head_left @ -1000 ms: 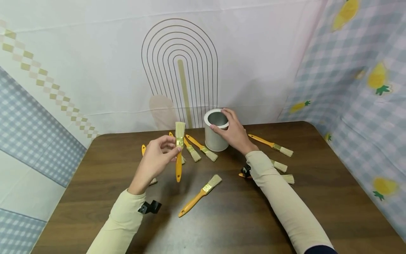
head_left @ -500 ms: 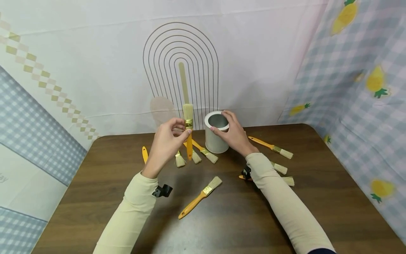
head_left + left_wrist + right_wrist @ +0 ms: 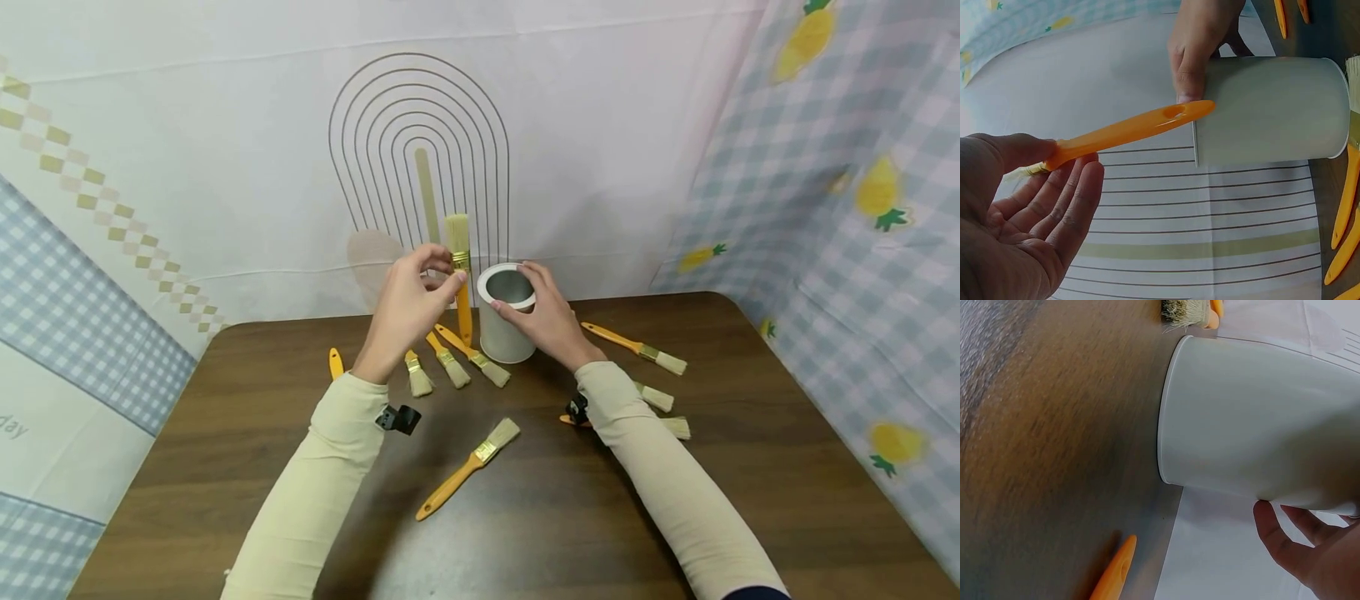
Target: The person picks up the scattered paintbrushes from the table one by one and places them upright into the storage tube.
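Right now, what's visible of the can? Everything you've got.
The can is a plain, pale grey cylinder with a white rim and a smooth grey inside, metal by its look. It stands upright, mouth up, near the far edge of the brown table. No lid is on it; no brush shows inside, though its floor is hidden. The right hand grips the top, thumb on the near side, fingers toward the far side.
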Demonstrator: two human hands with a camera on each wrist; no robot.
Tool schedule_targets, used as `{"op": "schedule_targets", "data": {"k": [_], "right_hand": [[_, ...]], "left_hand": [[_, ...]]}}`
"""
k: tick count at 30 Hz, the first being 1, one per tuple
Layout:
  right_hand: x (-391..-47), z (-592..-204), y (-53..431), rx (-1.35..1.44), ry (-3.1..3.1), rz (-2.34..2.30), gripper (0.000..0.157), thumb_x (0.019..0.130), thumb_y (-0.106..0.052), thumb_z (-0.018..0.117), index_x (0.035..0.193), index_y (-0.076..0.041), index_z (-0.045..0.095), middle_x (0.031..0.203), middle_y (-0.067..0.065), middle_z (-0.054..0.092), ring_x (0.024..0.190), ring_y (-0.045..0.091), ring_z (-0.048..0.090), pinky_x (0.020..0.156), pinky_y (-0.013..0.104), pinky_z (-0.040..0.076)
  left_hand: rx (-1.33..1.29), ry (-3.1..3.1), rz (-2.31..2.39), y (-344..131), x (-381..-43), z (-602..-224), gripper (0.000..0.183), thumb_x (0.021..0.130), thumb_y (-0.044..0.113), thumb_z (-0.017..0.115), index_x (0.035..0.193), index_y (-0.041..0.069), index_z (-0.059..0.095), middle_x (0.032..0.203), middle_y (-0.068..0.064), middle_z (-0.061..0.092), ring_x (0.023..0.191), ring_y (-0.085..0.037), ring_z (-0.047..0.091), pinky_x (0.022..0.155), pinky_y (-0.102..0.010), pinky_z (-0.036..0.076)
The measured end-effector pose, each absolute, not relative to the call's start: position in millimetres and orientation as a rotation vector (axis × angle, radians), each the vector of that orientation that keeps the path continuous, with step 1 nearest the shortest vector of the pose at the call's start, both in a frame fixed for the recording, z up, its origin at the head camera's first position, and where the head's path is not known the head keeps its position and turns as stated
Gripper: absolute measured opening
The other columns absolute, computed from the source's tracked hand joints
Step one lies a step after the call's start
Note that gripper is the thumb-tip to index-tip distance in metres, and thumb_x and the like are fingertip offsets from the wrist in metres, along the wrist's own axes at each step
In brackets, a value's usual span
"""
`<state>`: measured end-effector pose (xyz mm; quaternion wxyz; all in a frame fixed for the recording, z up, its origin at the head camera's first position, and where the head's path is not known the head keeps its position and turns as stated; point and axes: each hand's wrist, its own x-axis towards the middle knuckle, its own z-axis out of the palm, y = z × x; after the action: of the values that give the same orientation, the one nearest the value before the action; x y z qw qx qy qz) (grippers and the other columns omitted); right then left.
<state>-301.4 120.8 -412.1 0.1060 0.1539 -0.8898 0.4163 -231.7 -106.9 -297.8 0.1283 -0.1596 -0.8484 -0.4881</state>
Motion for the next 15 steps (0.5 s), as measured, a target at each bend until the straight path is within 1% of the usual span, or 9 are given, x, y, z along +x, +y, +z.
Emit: {"op": "schedule_targets", "data": {"k": [4,9,13,15], "right_hand": [[-301.2,-410.5,119.7,0.452,-2.61,1.219,0.093,0.092,-0.068,0.07,0.162,-0.016,0.039,0.168,0.003,0.031,0.137,0.032,0.051,0.105,0.058,0.049],[-299.4,-411.4,118.6,0.459,-2.618,1.223,0.093,0.092,-0.068,0.07,0.162,-0.016,0.039,0.168,0.004,0.031,0.138,0.032,0.051,0.105,0.058,0.05],[-298.9,-411.7,119.7,0.452,-2.626,1.217,0.093,0.092,-0.068,0.07,0.162,-0.016,0.039,0.168,0.004,0.031,0.134,0.033,0.054,0.102,0.058,0.052],[-298.9,-411.2,120.9,0.447,-2.63,1.208,0.092,0.092,-0.067,0.07,0.162,-0.016,0.039,0.168,0.003,0.031,0.132,0.033,0.056,0.099,0.058,0.053]], "left_hand": [[-0.491,-2.44,-1.45,-104.4,-239.7,-293.9,0.026,0.103,0.015,0.07,0.124,0.0,0.066,0.111,-0.013,0.074,0.09,-0.026,0.078,0.073,-0.035,0.063],[-0.492,-2.429,-1.494,-102.4,-251.1,-292.9,0.026,0.104,0.014,0.068,0.123,-0.003,0.065,0.11,-0.015,0.075,0.086,-0.03,0.077,0.075,-0.037,0.064],[-0.472,-2.402,-1.514,-97.5,-260.4,-289.8,0.026,0.105,0.016,0.068,0.122,-0.004,0.066,0.109,-0.016,0.077,0.089,-0.031,0.077,0.076,-0.034,0.063],[-0.465,-2.377,-1.514,-93.1,-264.3,-286.5,0.026,0.105,0.016,0.068,0.122,-0.003,0.067,0.109,-0.016,0.078,0.09,-0.029,0.077,0.076,-0.032,0.063]]}}
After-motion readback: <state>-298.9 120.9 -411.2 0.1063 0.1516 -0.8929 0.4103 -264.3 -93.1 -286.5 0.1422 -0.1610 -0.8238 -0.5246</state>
